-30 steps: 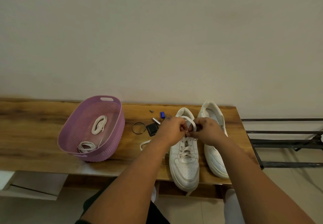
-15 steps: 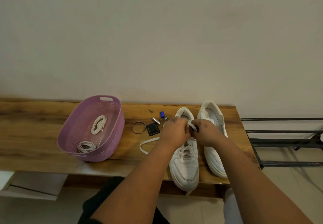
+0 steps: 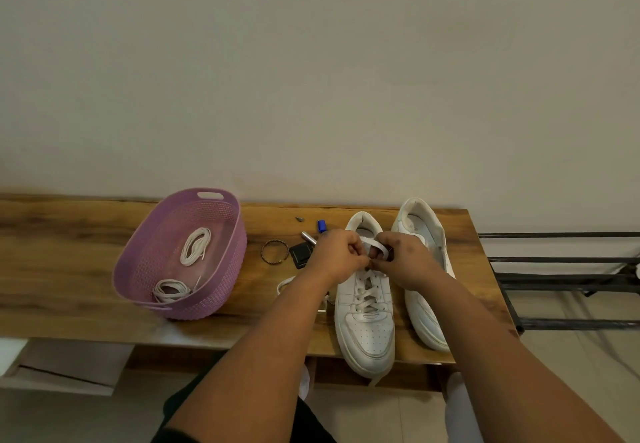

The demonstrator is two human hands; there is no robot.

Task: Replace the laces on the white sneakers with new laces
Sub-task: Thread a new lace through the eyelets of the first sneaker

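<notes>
A: Status?

B: Lacing in hand on 1 of the 2 white sneakers. Left sneaker sits toe-out at the near edge of the tabletop, laced across the lower eyelets. Right sneaker stands just beside it and shows no lace from this angle.

A: Hands?

B: Both up at the collar of the left sneaker. Left hand has its fingers curled, pinching the lace at the top eyelets. Right hand is curled round the other part of it, which arcs as a flat white loop between the 2 hands.

A: Threading or tying?

B: Probably working the top eyelet or starting the knot; fingers hide the eyelet itself, so can't tell which.

A: Next move?

B: My read: pull the loop through and even out the 2 ends. Needs a fine pinch on the tip and the sneaker kept from sliding, since the toe hangs over the edge.

A: Lace condition?

B: Flat, white, limp, no visible twist in the loop. A loose tail lies on the tabletop left of the sneaker, partly under the left forearm.

A: Spares?

B: 2 coiled laces in the purple basket, well left of the sneakers. Whether those are old or new, can't say.
</notes>
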